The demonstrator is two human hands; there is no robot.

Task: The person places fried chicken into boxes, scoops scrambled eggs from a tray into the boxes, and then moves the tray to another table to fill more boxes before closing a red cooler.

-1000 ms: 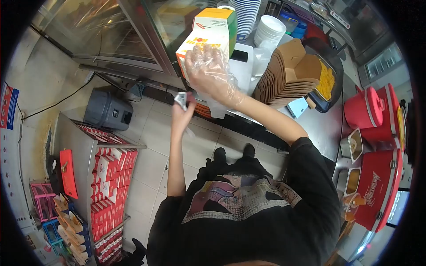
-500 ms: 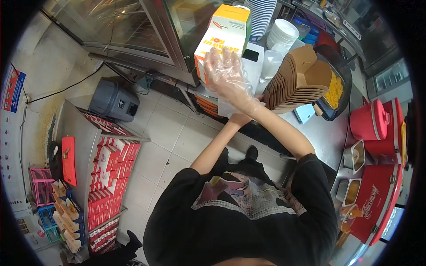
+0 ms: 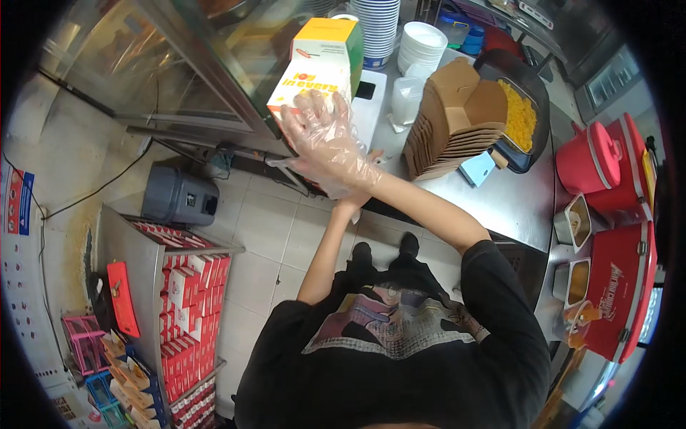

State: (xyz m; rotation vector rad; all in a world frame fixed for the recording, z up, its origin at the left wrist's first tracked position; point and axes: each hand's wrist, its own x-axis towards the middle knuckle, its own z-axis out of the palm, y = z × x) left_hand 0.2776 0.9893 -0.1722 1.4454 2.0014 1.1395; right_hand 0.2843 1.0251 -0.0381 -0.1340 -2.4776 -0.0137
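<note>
A long steel table (image 3: 500,200) ran across the upper right part of the view, and a glass cabinet (image 3: 143,64) stood at its left end. On the floor at the left stood a shelf (image 3: 136,243) packed with small red boxes (image 3: 189,286), with a grey bin (image 3: 179,200) just beside it. On the table lay a tilted stack of brown paper cartons (image 3: 443,136), touching a black tray (image 3: 544,136) that held yellow food (image 3: 525,114). Red pots (image 3: 589,161) stood at the right edge of the table.

A tall orange, white and green box (image 3: 321,50) stood upright at the table's left end, against the glass cabinet. The right hand (image 3: 325,143) was raised in front of the lower part of this box. It wore a thin clear plastic glove (image 3: 346,182), whose loose cuff hung around the wrist. The grip of this hand was released, with the fingers spread wide and nothing held; I could not tell if the fingertips touched the box. The left hand (image 3: 350,206) was up at the right wrist, mostly hidden behind the glove's cuff, so I could not tell if its grip was clenched or released.
</note>
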